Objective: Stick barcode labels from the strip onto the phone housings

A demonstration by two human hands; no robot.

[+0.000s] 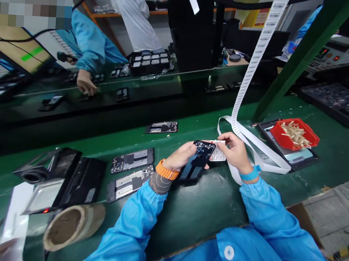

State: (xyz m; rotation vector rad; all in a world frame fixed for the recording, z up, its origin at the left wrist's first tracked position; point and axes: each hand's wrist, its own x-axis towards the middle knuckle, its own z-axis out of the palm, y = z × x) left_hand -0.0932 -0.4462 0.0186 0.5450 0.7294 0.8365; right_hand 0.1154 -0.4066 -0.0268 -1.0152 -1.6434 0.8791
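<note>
My left hand [180, 156], with an orange watch band at the wrist, is closed round an opened phone [197, 163], its circuit board and dark inner parts facing up. Just right of the phone is a white sheet of small printed stickers [218, 153], partly hidden behind it. The thumb and fingers of my right hand [235, 152] pinch the upper edge of this sheet; whether a single sticker is between them I cannot tell. Two opened phones, one [133, 160] behind the other [130, 183], lie left of my left hand. Another opened phone [163, 127] lies farther back.
A barcode label strip [256, 52] hangs down and coils on the green bench. At right, a red tray [313, 137] of pale strips rests on a flat panel. A black device [84, 180] and a cardboard roll [93, 220] stand left. Across the bench, a co-worker's hand [85, 83] reaches down.
</note>
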